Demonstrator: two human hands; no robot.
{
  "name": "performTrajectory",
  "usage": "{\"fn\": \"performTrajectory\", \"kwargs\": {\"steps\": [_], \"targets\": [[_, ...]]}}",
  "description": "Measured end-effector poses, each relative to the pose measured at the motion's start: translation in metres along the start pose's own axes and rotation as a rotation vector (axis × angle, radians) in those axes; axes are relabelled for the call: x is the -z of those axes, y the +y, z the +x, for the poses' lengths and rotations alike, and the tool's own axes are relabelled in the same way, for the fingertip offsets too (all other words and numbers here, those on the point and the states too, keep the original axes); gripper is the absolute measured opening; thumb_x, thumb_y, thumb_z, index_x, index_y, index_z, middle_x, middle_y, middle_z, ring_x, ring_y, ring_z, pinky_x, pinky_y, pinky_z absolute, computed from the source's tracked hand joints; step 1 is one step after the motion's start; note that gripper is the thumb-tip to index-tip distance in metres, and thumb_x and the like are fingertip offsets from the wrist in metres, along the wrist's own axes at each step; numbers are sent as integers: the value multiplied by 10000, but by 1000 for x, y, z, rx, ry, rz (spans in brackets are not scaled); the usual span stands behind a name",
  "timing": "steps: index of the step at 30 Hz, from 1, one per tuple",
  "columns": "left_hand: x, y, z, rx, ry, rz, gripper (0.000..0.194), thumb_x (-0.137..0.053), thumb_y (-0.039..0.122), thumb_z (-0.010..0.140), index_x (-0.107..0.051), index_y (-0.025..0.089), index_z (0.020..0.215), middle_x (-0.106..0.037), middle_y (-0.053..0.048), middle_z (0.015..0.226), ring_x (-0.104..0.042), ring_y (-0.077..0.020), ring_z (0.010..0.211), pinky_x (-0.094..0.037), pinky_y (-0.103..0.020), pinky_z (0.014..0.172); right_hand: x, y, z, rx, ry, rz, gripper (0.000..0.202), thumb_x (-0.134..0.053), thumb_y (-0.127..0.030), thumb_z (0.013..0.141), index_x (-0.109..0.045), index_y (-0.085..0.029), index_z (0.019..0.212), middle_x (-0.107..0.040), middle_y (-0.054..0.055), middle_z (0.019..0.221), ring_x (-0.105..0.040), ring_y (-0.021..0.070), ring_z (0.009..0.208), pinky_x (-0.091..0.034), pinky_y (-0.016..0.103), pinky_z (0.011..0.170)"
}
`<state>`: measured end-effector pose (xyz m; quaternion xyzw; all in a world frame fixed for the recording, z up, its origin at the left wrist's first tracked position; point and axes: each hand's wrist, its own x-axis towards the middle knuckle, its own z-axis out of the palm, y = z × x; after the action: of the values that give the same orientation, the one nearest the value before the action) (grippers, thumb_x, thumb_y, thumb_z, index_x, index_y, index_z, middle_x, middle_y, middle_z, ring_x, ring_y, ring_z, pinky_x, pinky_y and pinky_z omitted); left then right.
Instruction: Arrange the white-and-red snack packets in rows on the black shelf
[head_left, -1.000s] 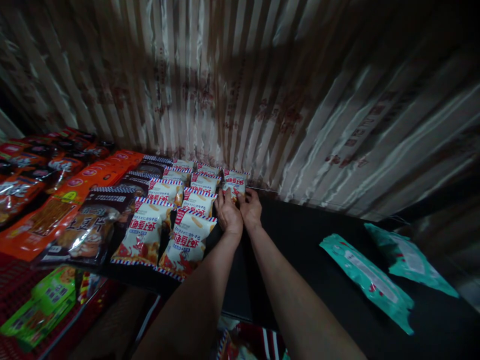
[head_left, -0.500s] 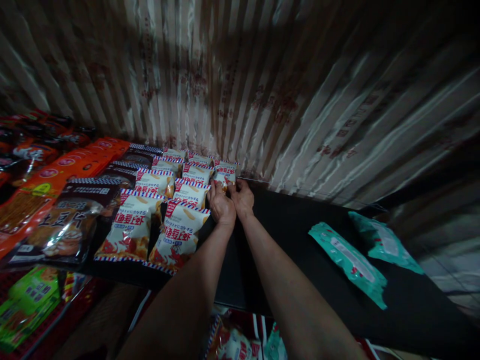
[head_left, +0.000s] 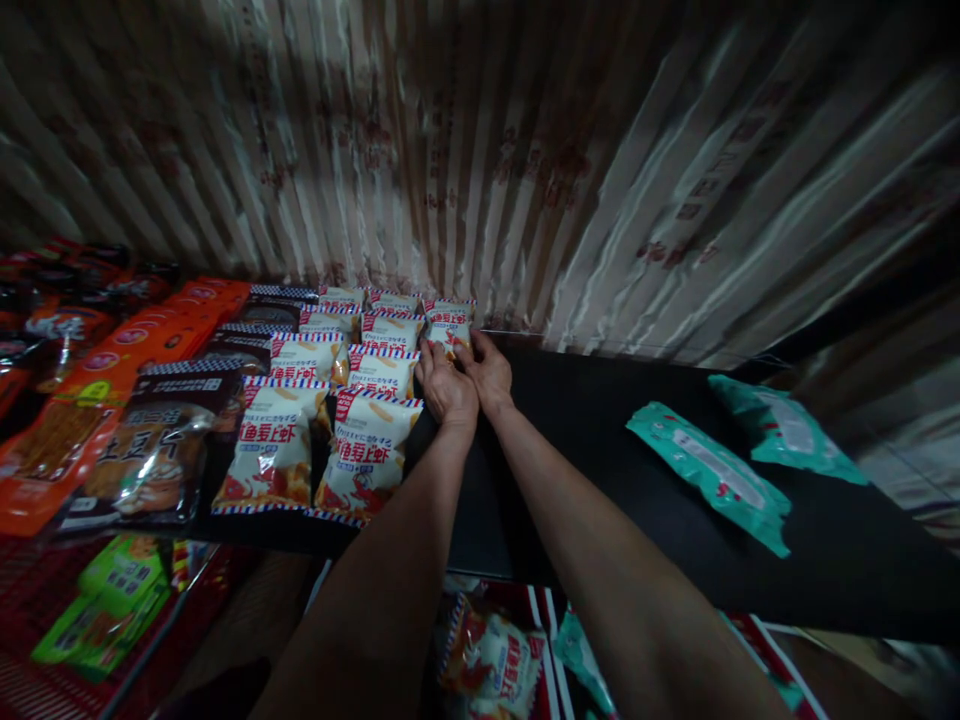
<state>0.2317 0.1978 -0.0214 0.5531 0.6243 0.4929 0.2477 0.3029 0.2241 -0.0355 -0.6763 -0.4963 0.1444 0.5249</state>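
A white snack bag (head_left: pixel 448 322) with red lettering and a striped edge lies at the back of the black shelf (head_left: pixel 555 460), against the wrapped backing. My left hand (head_left: pixel 448 388) grips its lower left edge, the fingers bent onto the packet. Beside it, touching, my right hand (head_left: pixel 491 375) has its thumb and fingers at the lower right corner of the same bag. Left of my hands, more bags of the same kind lie in two overlapping columns, with a front bag (head_left: pixel 367 452) close to my left forearm.
Dark potato-slice packs (head_left: pixel 154 440) and orange packs (head_left: pixel 71 440) cover the shelf's left. Two teal packets (head_left: pixel 709 475) lie to the right. Below the front edge stand a red basket (head_left: pixel 45 640) with a green pack (head_left: pixel 105 610) and containers holding another snack bag (head_left: pixel 491 655).
The view has tilted and shifted slightly, so the shelf sits a little higher. Both hands stay at the back bag, and the right hand's fingers have spread slightly.
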Motion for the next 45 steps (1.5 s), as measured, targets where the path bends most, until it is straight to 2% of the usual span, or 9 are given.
{"fn": "performTrajectory", "kwargs": {"steps": [5,7,12,21,25,29,35,41,45], "targets": [[0,2,0,-12,10,47,409,-392,200,867,-532,93,1236,-386,-144,1422,-323,-278,1303,-291,-397,1066,3,5,-1,77,19,27,465,-620,-283,744,-568,-269,1206,-620,30,1194,-564,230,1091,-391,404,993],[-1,3,-1,-26,26,62,419,-404,216,864,-523,84,1244,-397,-158,1411,-340,-281,1292,-301,-405,1060,7,2,1,188,31,-49,465,-594,-289,768,-547,-273,1231,-555,35,1288,-489,243,1194,-348,431,1038],[-4,2,-1,-20,49,128,425,-358,136,856,-520,67,1243,-435,-158,1384,-387,-264,1258,-318,-380,1048,12,-7,14,485,-175,-378,412,-459,-269,855,-535,-195,1253,-403,57,1426,-288,242,1351,-253,440,1114],[-6,3,-1,-33,66,74,417,-307,193,895,-531,37,1211,-423,-210,1373,-388,-298,1247,-323,-428,1025,10,-1,22,519,-318,-445,454,-446,-310,872,-463,-226,1318,-401,43,1426,-334,220,1330,-302,399,1102],[-7,3,-3,-45,71,17,412,-357,212,878,-529,34,1207,-420,-215,1372,-370,-310,1253,-300,-448,1048,18,-4,17,510,-251,-424,435,-441,-304,866,-484,-242,1294,-437,34,1399,-328,214,1330,-281,423,1105],[-7,0,-4,-68,95,-4,425,-375,96,820,-511,52,1220,-403,-201,1384,-361,-297,1269,-301,-444,1055,29,-5,4,421,-80,-373,395,-405,-261,855,-550,-206,1218,-489,67,1350,-419,210,1265,-351,405,1057],[-5,6,-9,-276,68,35,385,-395,26,776,-586,89,1104,-508,-180,1275,-379,-290,1261,-332,-470,1036,51,-9,-20,231,93,-270,334,-422,-220,791,-668,-118,992,-637,152,1124,-583,240,1062,-428,407,968],[18,25,-49,-320,-104,-22,268,-411,27,790,-645,126,877,-613,-136,1106,-513,-227,1088,-423,-365,956,76,-35,-55,40,31,-98,276,-463,-231,782,-678,-161,941,-702,83,958,-644,213,876,-486,397,854],[71,28,-98,-428,-165,-120,294,-396,7,782,-620,174,874,-647,-74,1002,-556,-178,1003,-432,-348,929,100,-66,-111,99,30,41,253,-478,-248,816,-640,-184,1000,-681,51,1005,-633,175,918,-484,363,870]]}}
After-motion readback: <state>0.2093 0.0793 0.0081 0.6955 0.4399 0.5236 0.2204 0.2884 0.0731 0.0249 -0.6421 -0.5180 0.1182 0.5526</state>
